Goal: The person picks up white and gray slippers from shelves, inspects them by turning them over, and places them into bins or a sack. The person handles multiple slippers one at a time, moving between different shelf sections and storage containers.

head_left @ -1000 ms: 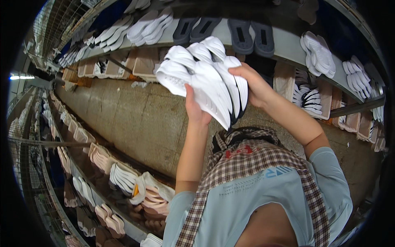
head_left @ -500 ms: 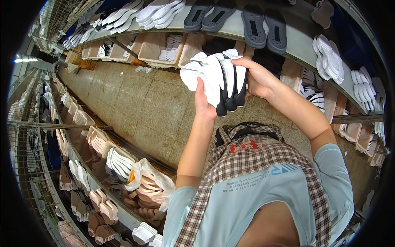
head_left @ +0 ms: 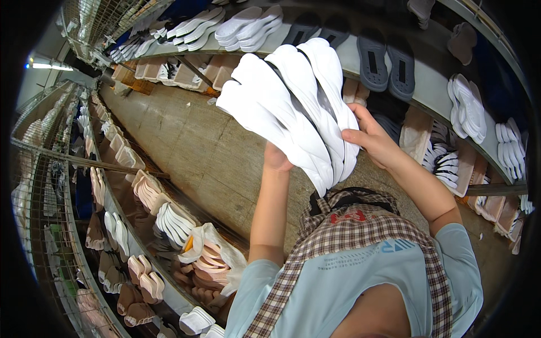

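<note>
A fanned stack of several white shoe soles (head_left: 307, 84) is held up in front of me, tilted, with its smooth white faces toward me. My left hand (head_left: 276, 158) holds the stack from below on its left side; most of its fingers are hidden behind the soles. At the right edge, my right hand (head_left: 369, 135) grips the outermost sole, thumb on the near side and fingers on the far side. Dark gaps show between some of the soles.
A shelf (head_left: 349, 59) curves across the far side, bearing white soles (head_left: 259, 28) and grey soles (head_left: 372, 62). Bins of soles stand beneath it. To my left, another rack holds white soles (head_left: 173, 222) and a bag of pinkish soles (head_left: 211, 256). Tiled floor (head_left: 197, 152) lies between.
The stack has been turned so broad white faces show where black-edged sides showed before, and it looks larger and closer. My right hand has shifted its grip to the right edge.
</note>
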Demonstrator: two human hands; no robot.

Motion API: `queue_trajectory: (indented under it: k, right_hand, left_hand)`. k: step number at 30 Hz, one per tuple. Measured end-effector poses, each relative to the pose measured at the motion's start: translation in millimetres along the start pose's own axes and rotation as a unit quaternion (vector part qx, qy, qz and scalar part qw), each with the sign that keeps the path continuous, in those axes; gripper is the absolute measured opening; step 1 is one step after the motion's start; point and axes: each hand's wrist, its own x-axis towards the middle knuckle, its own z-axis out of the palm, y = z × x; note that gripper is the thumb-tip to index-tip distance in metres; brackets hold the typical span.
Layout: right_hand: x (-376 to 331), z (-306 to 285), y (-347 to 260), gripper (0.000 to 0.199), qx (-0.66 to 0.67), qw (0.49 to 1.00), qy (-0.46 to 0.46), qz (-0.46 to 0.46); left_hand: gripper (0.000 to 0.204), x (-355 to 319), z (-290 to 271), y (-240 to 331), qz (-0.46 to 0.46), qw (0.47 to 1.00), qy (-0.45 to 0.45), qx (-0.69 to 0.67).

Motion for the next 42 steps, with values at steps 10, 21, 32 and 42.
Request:
queue_trajectory:
  k: [10, 21, 32, 42]
  right_hand:
    - [5, 3, -9, 0.055, -0.013, 1.000, 0.000, -0.020]
    - [12, -1, 4, 0.064, -0.062, 0.998, -0.005, -0.033]
    - [55, -40, 24, 0.094, -0.429, 0.869, 0.036, -0.245]
    - [52, -66, 43, 0.042, -0.237, 0.963, -0.077, -0.100]
  left_hand:
    - [0.065, 7, -2, 8, 0.005, 0.998, -0.029, -0.047]
    - [0.066, 19, 23, 21, 0.039, 0.993, 0.042, 0.107]
    - [0.058, 0, 42, 16, -0.005, 0.997, 0.074, 0.018]
    - [0.051, -29, 39, 30, -0.099, 0.987, 0.114, -0.055]
